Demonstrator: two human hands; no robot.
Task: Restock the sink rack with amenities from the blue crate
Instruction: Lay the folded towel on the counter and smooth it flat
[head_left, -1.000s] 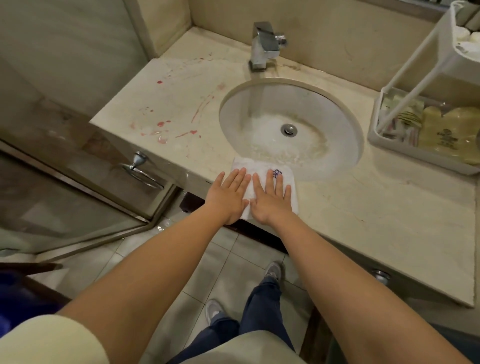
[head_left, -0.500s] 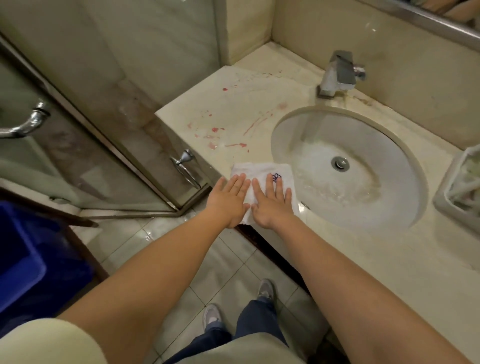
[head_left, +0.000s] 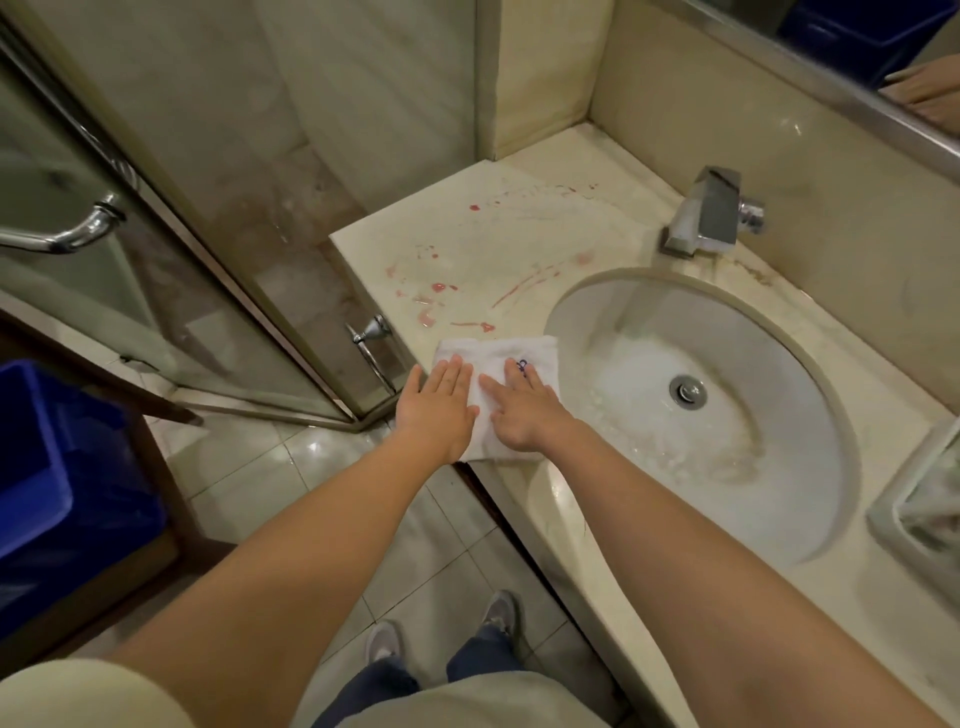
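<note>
1. The counter (head_left: 519, 228) runs from the far-left corner to the near right. Its left end stops short beside the glass shower door (head_left: 218, 291), so the only standing room is the narrow tiled strip along its near edge.
2. The basin (head_left: 779, 405) takes most of the counter's width, leaving bare stone on its left and a thin lip in front.
3. The blue crate (head_left: 47, 467) sits low at the near left, well apart from the counter. Reaching it probably calls for a turn to the left.
4. The sink rack (head_left: 898, 525) is cut off at the right edge, just beside the basin. Its contents are too blurred to name.
5. A folded white towel (head_left: 493, 351) lies on the front lip, left of the basin and near the red stains (head_left: 436, 287). It reaches the counter's edge.
6. The left hand (head_left: 439, 405) and right hand (head_left: 519, 410) lie side by side, fingers straight and flat, pressing the towel down, seemingly to smooth it. Neither holds an amenity, and restocking looks unfinished.
</note>
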